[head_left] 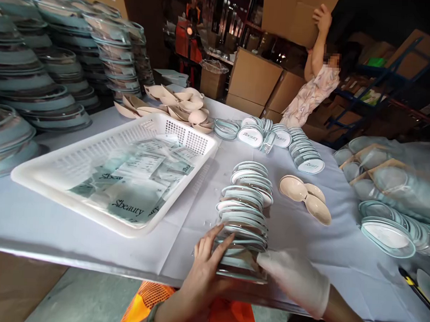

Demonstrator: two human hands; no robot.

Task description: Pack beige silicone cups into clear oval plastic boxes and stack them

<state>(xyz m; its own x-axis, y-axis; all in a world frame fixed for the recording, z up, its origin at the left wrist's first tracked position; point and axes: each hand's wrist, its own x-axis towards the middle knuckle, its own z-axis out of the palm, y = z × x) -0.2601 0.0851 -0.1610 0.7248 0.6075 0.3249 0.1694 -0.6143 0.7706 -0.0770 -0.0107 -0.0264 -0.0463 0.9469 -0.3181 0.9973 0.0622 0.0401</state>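
Note:
A row of oval clear packages with pale blue rims (pixel 245 206) stands on edge on the white-covered table, running away from me. My left hand (pixel 207 256), bare, touches the left side of the row's near end, its fingers stretched and apart. At the right corner of the nearest package is my right hand (pixel 295 280) in a white glove. Motion blurs it, and its fingers cannot be made out. To the left, a white plastic basket (pixel 79 202) holds flat printed "beauty" packets (pixel 129 207). Beige bra cups (pixel 305 197) lie right of the row.
Tall stacks of clear packages (pixel 21 69) rise at the left. Loose beige cups (pixel 178 106) lie behind the basket. More packages (pixel 305 151) stand at the far edge and right (pixel 395 233). A yellow-black cutter (pixel 413 284) lies at right. Another person (pixel 312 89) raises a carton (pixel 294 16).

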